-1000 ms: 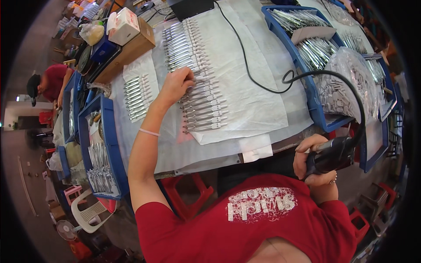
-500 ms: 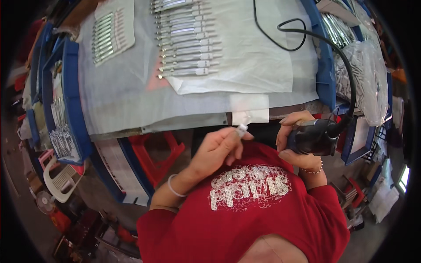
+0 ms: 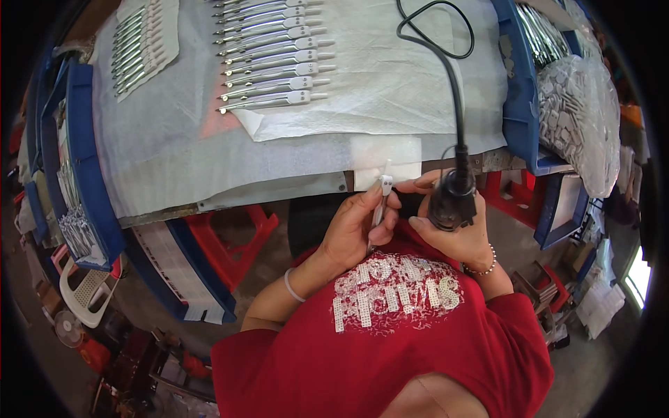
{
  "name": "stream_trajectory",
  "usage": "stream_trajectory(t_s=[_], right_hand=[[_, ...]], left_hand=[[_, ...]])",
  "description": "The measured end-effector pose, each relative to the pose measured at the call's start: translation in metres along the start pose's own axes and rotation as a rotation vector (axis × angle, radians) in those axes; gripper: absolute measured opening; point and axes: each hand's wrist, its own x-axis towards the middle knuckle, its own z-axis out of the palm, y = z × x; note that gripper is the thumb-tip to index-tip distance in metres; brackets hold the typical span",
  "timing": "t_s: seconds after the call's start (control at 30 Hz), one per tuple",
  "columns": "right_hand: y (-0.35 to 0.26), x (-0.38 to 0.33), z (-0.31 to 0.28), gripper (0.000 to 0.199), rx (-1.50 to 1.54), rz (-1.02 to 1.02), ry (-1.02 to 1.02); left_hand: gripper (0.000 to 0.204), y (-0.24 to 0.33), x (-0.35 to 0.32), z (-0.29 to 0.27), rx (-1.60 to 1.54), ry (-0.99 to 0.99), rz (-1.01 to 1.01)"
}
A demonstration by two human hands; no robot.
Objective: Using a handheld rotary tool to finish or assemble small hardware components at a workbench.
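Observation:
My left hand (image 3: 355, 226) holds a slim silver metal piece with a white tip (image 3: 380, 198) upright, close to my chest and just below the table's front edge. My right hand (image 3: 453, 233) grips a black corded hand tool (image 3: 449, 202), whose nose sits right beside the piece's tip. The tool's black cable (image 3: 446, 63) runs up across the white cloth (image 3: 390, 90). A row of several similar silver pieces (image 3: 275, 59) lies on that cloth, farther up the table.
A second sheet with several silver pieces (image 3: 143, 42) lies at the far left. Blue bins (image 3: 519, 90) with bagged metal parts (image 3: 578, 118) flank the table on the right, another blue bin (image 3: 73, 160) on the left. Red stools (image 3: 233, 240) stand below.
My left hand left the row on the cloth, came back to my chest holding one silver piece, and now holds it against the tool in my right hand. The view tilted down.

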Motion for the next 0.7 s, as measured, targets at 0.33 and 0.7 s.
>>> stream_trajectory(t_s=[0.33, 0.7], right_hand=[[0.002, 0.008, 0.002, 0.043, -0.012, -0.047, -0.037], [-0.009, 0.026, -0.001, 0.044, -0.068, -0.08, 0.02]], left_hand=[[0.038, -0.006, 0.0, 0.003, 0.185, 0.125, 0.076], [0.022, -0.01, -0.002, 0.002, 0.236, 0.108, 0.154]])
